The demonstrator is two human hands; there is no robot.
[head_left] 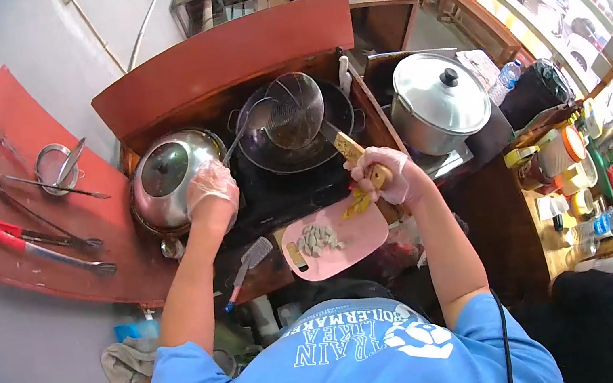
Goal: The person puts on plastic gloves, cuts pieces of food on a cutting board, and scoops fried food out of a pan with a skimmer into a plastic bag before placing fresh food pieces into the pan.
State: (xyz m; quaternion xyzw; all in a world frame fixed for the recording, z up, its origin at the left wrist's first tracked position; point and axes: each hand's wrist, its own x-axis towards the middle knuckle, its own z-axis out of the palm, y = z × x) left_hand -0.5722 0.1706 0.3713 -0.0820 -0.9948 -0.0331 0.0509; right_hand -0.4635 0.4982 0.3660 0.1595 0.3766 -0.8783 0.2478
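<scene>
My left hand, in a clear plastic glove, is closed around the thin handle of a metal ladle whose head is over the wok. My right hand, also gloved, grips the wooden handle of a round wire-mesh strainer. The strainer is held over the wok, beside the ladle's head. Just below my right hand, something yellow lies at the edge of a pink cutting board. Several small greyish pieces rest on that board.
A lidded metal pan stands left of the wok, a large lidded pot right. Tongs and a small strainer hang on the red panel. A grater-like tool lies near the board. Another person is at lower right.
</scene>
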